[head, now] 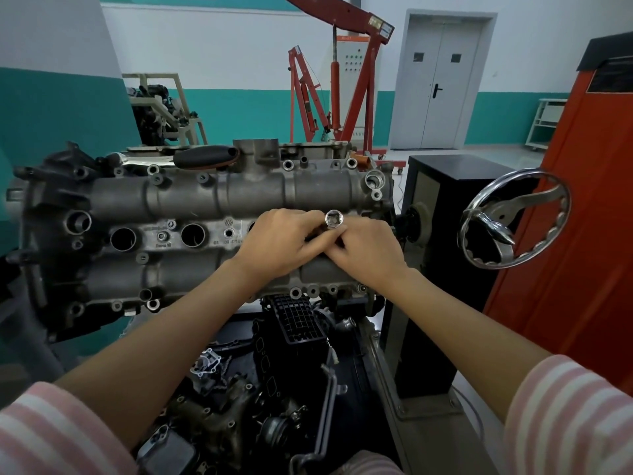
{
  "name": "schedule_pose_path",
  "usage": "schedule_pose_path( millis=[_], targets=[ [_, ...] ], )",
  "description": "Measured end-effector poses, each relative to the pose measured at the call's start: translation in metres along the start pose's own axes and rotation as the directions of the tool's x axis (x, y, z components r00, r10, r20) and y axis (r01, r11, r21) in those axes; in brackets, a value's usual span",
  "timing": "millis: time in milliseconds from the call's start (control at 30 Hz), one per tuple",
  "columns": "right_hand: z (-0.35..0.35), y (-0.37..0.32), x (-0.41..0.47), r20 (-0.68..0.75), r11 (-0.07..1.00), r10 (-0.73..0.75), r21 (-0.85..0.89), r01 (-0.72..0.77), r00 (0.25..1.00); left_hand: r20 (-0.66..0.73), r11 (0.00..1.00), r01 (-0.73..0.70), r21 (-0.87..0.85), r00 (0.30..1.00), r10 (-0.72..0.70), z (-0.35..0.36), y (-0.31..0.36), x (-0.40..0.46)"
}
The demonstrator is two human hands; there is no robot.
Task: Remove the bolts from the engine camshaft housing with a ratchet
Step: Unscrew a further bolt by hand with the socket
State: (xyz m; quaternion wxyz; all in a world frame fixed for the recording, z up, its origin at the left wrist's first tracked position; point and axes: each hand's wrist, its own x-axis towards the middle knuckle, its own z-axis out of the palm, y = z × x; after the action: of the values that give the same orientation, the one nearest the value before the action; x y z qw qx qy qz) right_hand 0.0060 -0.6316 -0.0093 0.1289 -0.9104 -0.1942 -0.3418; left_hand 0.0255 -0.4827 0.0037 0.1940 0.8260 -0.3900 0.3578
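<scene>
The grey camshaft housing (191, 197) lies across the middle of the view on an engine stand. Both my hands meet over its right centre. A shiny chrome socket (334, 220) points its open end up between them, and the rest of the tool is hidden under my fingers. My left hand (279, 243) curls its fingers round the tool just left of the socket. My right hand (368, 250) covers the tool from the right, its fingertips touching the socket's base. A bolt head (163, 237) sits between the round bores. Several bolt holes line the housing's edges.
A chrome handwheel (513, 217) on the black stand column (442, 269) sticks out at the right. A red cabinet (579, 207) stands beyond it. Loose engine parts fill the black tray (274, 382) below. Red engine cranes (346, 73) stand at the back.
</scene>
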Motion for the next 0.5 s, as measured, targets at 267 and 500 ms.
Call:
schedule_pose_path(
  millis=[267,500],
  targets=[
    [-0.0008,0.0004,0.0014,0.020,1.000,-0.003,-0.021,0.004,1.000,0.030,1.000,0.005,-0.027,1.000,-0.004,-0.0011,0.0014,0.0003],
    [-0.0004,0.0009,0.0017,0.036,0.997,0.001,-0.080,0.002,0.999,0.055,1.000,-0.017,0.016,0.998,0.016,0.0009,-0.0012,0.0002]
  ],
)
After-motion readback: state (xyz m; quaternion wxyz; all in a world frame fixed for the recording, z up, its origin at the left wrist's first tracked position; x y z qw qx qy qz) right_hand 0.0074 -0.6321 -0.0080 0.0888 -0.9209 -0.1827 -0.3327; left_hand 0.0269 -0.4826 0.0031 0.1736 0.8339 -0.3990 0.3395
